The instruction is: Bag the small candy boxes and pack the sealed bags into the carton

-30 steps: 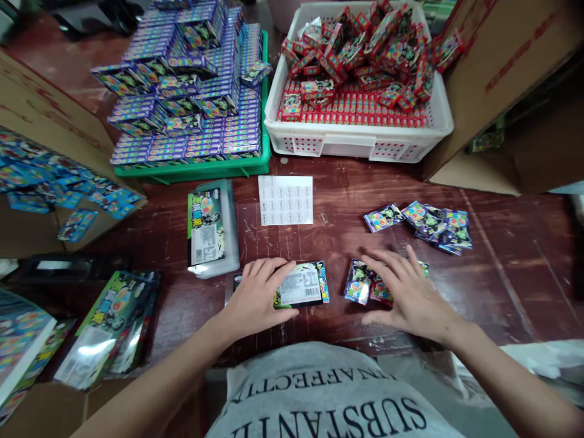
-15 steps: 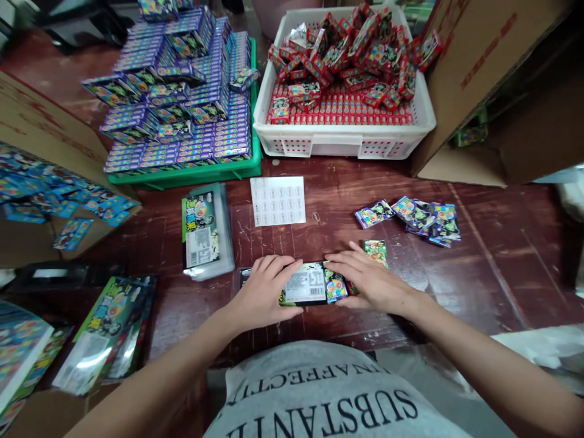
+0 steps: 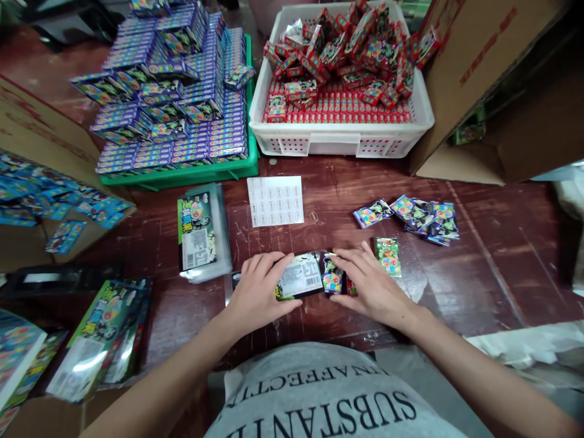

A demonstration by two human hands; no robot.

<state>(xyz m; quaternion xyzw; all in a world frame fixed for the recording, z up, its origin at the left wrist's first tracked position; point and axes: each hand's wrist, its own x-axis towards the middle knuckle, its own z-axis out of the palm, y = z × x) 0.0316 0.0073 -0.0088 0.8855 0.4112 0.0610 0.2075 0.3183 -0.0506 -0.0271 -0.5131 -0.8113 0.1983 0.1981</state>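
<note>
My left hand point(image 3: 262, 292) is closed around a clear plastic bag with a printed black, green and white label point(image 3: 300, 277), fingers above and thumb below. At the bag's right end, my right hand point(image 3: 371, 285) grips a row of small boxes between fingers and thumb. A purple box point(image 3: 332, 274) shows against the label's edge, and part of a red box point(image 3: 351, 286) shows under the right palm. How far the boxes sit inside the bag cannot be made out. Just beyond the right hand lies a green box point(image 3: 387, 255).
Further back stand a green crate point(image 3: 182, 175) stacked with purple boxes and a white crate point(image 3: 333, 145) of red ones. A sticker sheet point(image 3: 276, 201), labelled bags point(image 3: 201, 234) and purple packets point(image 3: 429, 220) lie on the table. Cardboard boxes point(image 3: 460, 91) flank both sides.
The labelled bag has tilted, its right end rising slightly, and more of the purple box shows. The green box now lies further right, more fully visible beside my right hand.
</note>
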